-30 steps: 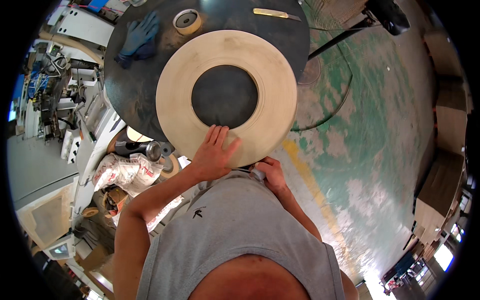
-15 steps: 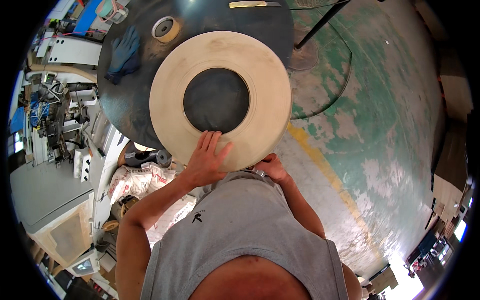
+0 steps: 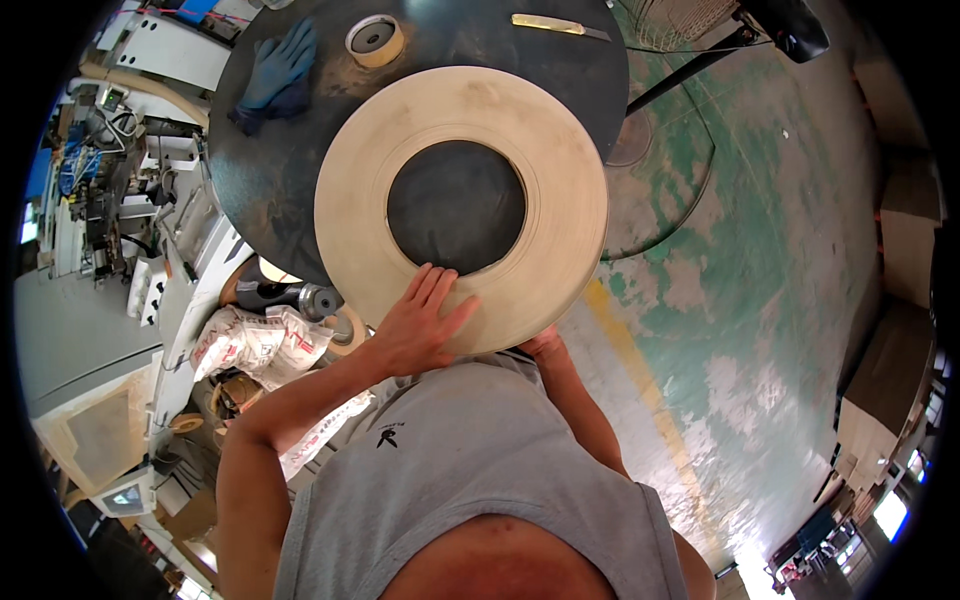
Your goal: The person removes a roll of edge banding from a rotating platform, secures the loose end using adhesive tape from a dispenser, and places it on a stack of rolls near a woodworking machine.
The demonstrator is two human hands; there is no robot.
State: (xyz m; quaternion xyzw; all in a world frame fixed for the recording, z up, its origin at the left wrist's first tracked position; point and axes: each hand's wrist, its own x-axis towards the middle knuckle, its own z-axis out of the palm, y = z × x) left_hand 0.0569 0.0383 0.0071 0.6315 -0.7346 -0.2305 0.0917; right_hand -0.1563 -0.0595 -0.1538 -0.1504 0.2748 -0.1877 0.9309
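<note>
A large flat cream-coloured roll of banding strip [image 3: 560, 200] lies on a round dark table [image 3: 270, 205], its near edge close to my waist. My left hand [image 3: 418, 328] rests flat on the near part of the roll, fingers outstretched and the tips reaching the rim of the centre hole. Under the near right edge of the roll sits my right hand [image 3: 546, 343]. Its fingers are hidden by the roll, so whether it grips anything does not show.
Toward the table's far side lie a blue glove [image 3: 282, 68], a small tape roll [image 3: 390, 50] and a yellow-handled utility knife [image 3: 548, 23]. A wire-caged fan [image 3: 678, 22] stands beyond at right. White printed sacks [image 3: 265, 345] and machinery crowd the left.
My right hand has slipped farther beneath the roll's edge; its curled fingers and a small shiny thing beside them showed before. My left hand stays on the roll. The whole view has shifted slightly.
</note>
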